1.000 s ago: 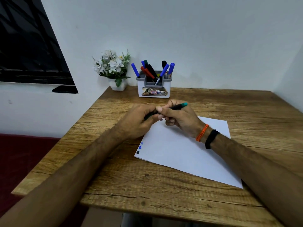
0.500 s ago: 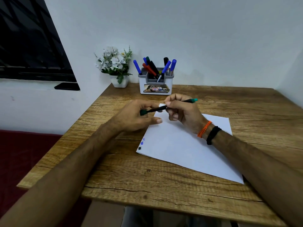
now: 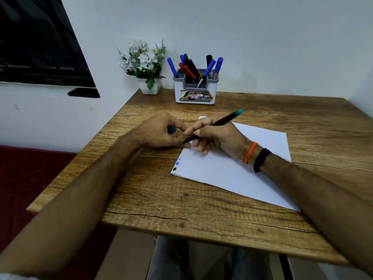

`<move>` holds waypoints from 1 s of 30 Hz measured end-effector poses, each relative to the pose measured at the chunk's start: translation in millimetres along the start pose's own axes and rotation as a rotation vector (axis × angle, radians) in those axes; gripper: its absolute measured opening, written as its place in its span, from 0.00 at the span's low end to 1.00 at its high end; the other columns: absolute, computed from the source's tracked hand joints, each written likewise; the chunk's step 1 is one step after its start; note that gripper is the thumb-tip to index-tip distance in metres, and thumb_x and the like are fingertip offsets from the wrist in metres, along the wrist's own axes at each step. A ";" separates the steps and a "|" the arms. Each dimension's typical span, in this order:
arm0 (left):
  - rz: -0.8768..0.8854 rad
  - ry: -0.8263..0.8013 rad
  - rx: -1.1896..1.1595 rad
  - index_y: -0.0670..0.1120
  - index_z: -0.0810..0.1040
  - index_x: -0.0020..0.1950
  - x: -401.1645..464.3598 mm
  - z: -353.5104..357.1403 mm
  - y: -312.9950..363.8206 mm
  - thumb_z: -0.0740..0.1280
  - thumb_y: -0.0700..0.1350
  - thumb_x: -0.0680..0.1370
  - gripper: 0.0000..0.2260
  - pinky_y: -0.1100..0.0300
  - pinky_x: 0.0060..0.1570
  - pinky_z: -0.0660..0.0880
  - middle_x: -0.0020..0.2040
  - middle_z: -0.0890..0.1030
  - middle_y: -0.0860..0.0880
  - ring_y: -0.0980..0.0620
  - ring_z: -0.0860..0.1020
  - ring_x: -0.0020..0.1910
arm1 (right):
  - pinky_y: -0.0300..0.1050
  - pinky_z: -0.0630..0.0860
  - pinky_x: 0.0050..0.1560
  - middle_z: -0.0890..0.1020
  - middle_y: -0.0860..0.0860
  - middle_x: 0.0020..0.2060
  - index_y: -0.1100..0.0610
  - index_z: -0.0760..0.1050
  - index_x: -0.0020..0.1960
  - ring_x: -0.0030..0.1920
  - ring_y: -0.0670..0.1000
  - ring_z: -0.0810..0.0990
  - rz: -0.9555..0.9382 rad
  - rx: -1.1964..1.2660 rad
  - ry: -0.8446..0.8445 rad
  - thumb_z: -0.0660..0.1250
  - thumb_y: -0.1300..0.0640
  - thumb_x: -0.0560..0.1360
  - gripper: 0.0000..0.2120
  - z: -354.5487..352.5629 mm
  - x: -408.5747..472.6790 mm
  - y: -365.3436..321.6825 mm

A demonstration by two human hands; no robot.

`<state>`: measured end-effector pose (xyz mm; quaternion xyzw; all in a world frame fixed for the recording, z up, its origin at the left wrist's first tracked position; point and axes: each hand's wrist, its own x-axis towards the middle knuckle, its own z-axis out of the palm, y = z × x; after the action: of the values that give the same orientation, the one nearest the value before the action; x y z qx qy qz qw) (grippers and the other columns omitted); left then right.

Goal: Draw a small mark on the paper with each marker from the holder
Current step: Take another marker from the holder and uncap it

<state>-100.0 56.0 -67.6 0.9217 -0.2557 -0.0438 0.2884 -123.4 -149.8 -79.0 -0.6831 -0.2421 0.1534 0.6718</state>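
Observation:
My right hand (image 3: 215, 138) grips a black marker (image 3: 220, 122) with a teal end, uncapped, tip pointing down-left just above the left edge of the white paper (image 3: 252, 158). My left hand (image 3: 161, 132) rests on the table beside the paper, curled around the green cap (image 3: 171, 129). Three small marks, two blue and one black (image 3: 174, 169), sit near the paper's near-left corner. The white and grey marker holder (image 3: 194, 91) stands at the back of the table with several blue, red, black and green markers in it.
A small white pot of white flowers (image 3: 146, 65) stands left of the holder by the wall. The wooden table (image 3: 201, 201) ends at its near edge just above my lap. A dark window (image 3: 36, 43) is on the left wall, with a red surface below.
The cap came off the marker: my left hand drew away to the left with the green cap, and my right hand tilted the marker tip down toward the paper.

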 end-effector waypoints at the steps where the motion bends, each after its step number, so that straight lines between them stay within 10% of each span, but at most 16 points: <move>1: 0.004 -0.003 -0.001 0.62 0.83 0.51 1.0 0.4 -2.3 0.76 0.51 0.70 0.11 0.58 0.38 0.71 0.37 0.82 0.60 0.62 0.74 0.33 | 0.38 0.77 0.28 0.83 0.57 0.33 0.63 0.82 0.47 0.29 0.50 0.82 0.014 0.015 -0.017 0.63 0.62 0.70 0.11 1.7 -0.6 0.5; 13: 0.007 -0.132 0.002 0.52 0.79 0.62 -1.6 -6.9 2.5 0.74 0.43 0.73 0.19 0.73 0.33 0.65 0.26 0.75 0.70 0.70 0.72 0.29 | 0.38 0.75 0.26 0.82 0.53 0.29 0.66 0.82 0.45 0.26 0.47 0.80 -0.006 -0.287 0.059 0.67 0.68 0.75 0.05 11.2 -2.2 8.7; 30: -0.034 -0.132 -0.005 0.49 0.79 0.63 -2.0 -6.2 4.4 0.74 0.44 0.72 0.19 0.66 0.39 0.66 0.29 0.75 0.73 0.72 0.73 0.31 | 0.38 0.78 0.29 0.83 0.54 0.30 0.68 0.82 0.46 0.27 0.46 0.81 0.008 -0.337 0.074 0.68 0.67 0.75 0.05 13.5 -3.9 6.4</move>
<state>-102.2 57.1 -60.1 0.9203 -0.2582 -0.1099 0.2726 -133.0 -140.4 -86.4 -0.7922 -0.2367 0.0881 0.5556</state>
